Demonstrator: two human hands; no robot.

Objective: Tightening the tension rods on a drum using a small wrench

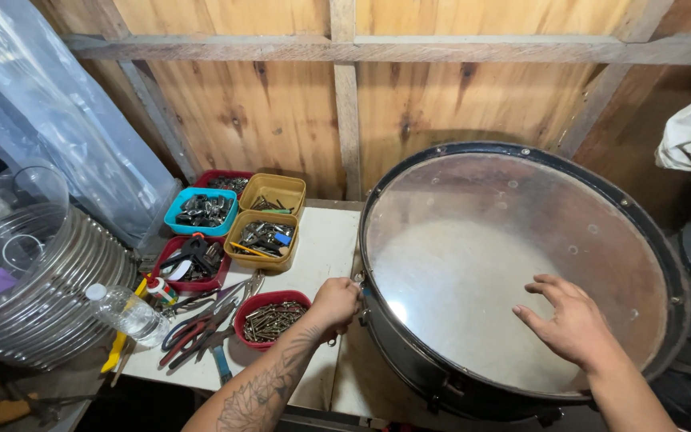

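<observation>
Plywood walls backed a cluttered white table [321,240] where a drum [513,272] lay at the right edge. Left hand [333,304] gripped hardware on its rim; right hand [573,324] rested open on the drumhead, near a red bowl [271,318] of bolts.

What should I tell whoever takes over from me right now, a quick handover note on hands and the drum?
Left hand: closed at the rim of the big drum, on the side fittings; what it grips is hidden.
Right hand: open, flat on the drumhead.
Drum lies on the white table.
Round red bowl of screws beside the left hand; pliers further left.
Done and left: cannot tell from this view.
</observation>
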